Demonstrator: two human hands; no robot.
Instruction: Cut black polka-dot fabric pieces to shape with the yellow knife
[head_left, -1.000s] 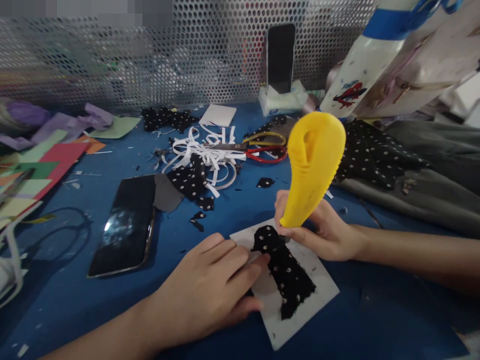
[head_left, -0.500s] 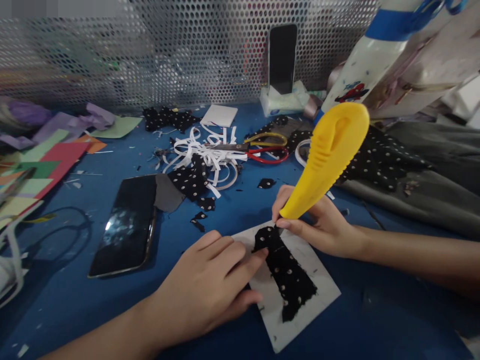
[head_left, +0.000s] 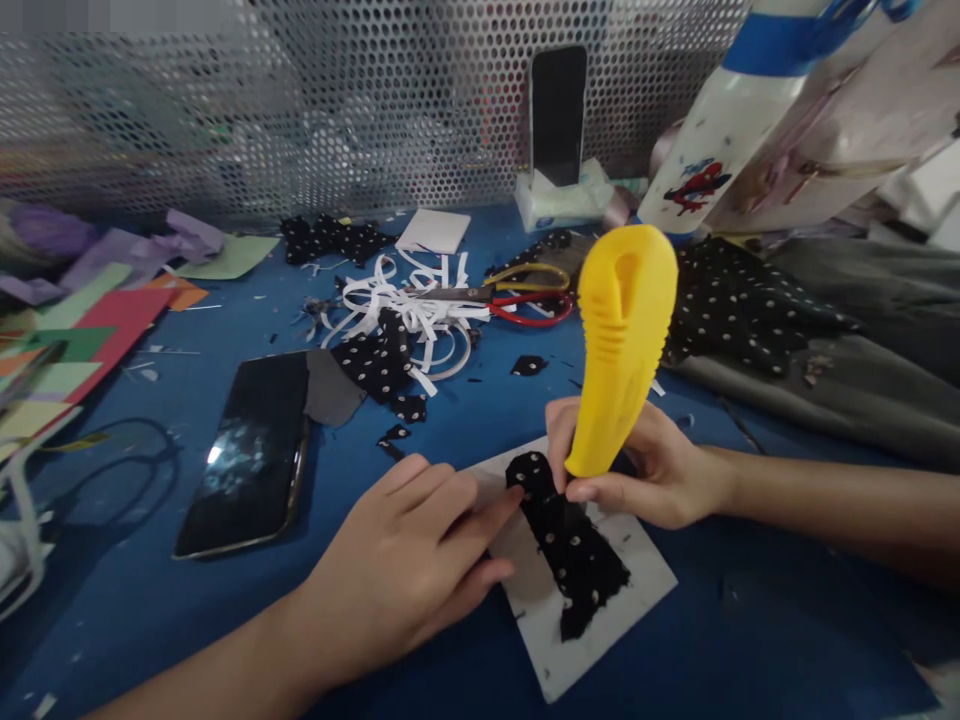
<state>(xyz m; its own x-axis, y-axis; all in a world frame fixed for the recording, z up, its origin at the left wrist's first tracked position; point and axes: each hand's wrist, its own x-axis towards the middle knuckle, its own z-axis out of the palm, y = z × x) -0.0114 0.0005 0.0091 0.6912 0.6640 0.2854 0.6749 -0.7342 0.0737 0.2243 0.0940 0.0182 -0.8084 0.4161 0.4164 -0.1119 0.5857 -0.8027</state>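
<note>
A strip of black cloth (head_left: 592,570) with white dots lies on a white square card (head_left: 637,600) in front of me. My left hand (head_left: 412,560) presses its index fingertip on the cloth's upper left part. Its other fingers are loosely bent, the thumb stands apart, and nothing is in it. Over the card's right side, my right hand (head_left: 652,470) grips a yellow-handled craft knife (head_left: 626,340) low, near its narrow end. The handle points up. Its lower tip is over the cloth's right edge, mostly hidden by my fingers.
Scissors (head_left: 525,295) and white paper strips (head_left: 405,305) lie behind my hands. A phone (head_left: 247,450) lies left, another phone (head_left: 557,115) stands against perforated metal (head_left: 420,100). A bottle (head_left: 720,130) and dark cloth (head_left: 847,400) are at right, coloured paper (head_left: 120,335) at far left.
My right hand has moved the craft knife down along the cloth's right edge, and its handle now stands more upright. My left index finger has drawn back slightly left and up.
</note>
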